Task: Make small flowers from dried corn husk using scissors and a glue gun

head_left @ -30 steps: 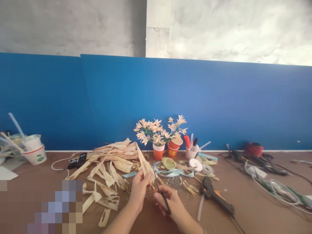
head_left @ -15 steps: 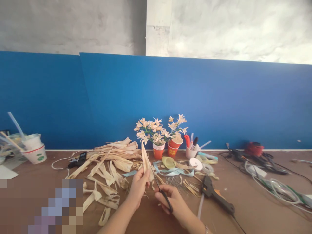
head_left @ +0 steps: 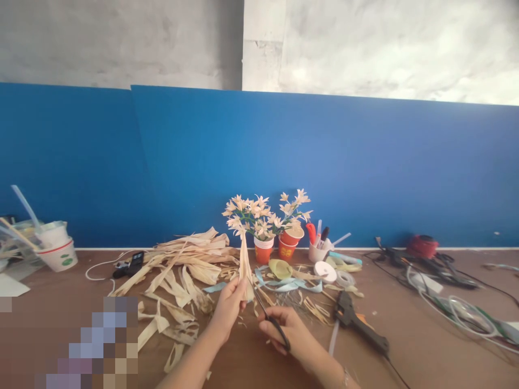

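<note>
Head view, lower centre: the left hand [head_left: 227, 312] pinches a dry husk [head_left: 244, 262]; the right hand [head_left: 294, 330] grips scissors [head_left: 280, 332]. If the scissors slip on the thin husk, they could nick the left hand.

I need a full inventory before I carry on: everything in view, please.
Husk piece: one, cream, in left hand
Scissors: one, dark, in right hand
Husk strips: many, tan, table left of centre
Flower bunches: two, cream, in red cups
Red cups: several, stacked, back centre
Pen cup: one, whitish, beside them
Shallow dish: one, yellow-green, centre
Disc: one, white, right of dish
Ribbon: several pieces, light blue, centre
Glue gun: one, black, right
White cup: one, red-rimmed, far left
Device: one, black, left
Unclear object: one, red, back right
Cables: several, black and white, both sides
Table: one, brown
Panels: two, blue, behind
Wall: one, grey, above
Bottom left: pixelated, cannot tell
Hands: left, right, front centre
</note>
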A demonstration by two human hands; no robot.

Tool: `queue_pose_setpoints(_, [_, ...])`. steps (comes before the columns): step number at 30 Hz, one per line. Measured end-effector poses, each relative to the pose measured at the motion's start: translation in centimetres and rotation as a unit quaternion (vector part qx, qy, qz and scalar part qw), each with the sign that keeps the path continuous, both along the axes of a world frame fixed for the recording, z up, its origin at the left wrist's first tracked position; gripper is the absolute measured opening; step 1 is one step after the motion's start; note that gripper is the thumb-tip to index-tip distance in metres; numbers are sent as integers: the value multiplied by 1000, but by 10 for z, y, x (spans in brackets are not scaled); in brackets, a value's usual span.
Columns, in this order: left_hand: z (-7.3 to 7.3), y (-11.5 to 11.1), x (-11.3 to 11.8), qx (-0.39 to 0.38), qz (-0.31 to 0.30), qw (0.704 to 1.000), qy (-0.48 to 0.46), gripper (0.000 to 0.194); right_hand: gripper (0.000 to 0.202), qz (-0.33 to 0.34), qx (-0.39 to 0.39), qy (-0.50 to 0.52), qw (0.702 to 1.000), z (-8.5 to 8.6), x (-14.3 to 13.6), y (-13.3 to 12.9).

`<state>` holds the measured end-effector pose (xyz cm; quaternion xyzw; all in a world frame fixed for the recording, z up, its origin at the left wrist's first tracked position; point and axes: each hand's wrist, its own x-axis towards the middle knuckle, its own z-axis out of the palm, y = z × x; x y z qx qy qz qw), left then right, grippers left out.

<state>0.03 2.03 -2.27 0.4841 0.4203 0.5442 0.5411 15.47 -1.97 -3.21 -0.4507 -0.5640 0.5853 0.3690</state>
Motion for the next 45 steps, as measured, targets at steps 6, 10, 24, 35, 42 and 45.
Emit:
queue_pose_setpoints(6, [-4,2,-1,-5,1,1000,-6,48,41,3,-6,-3,1000,1,1,0])
queue_pose_setpoints(10, [-6,3,-1,-4,1,1000,-15,48,40,6,-7,1,1000,0,0,0])
queue_pose_setpoints(24, [-9,4,-2,-10,0,1000,-23,45,41,17,-19,-15,1000,4,0,-2])
queue_pose_setpoints(35, [-6,5,-2,-12,-2,1000,-23,48,42,19,-23,-36,999,-1,3,2])
queue_pose_setpoints(42, [-1,4,-4,-45,13,999,-19,49,34,32,-3,-62,998,-6,5,3])
queue_pose_setpoints(45, [4,3,-5,-51,21,998,-26,41,31,36,0,-78,996,-7,5,3])
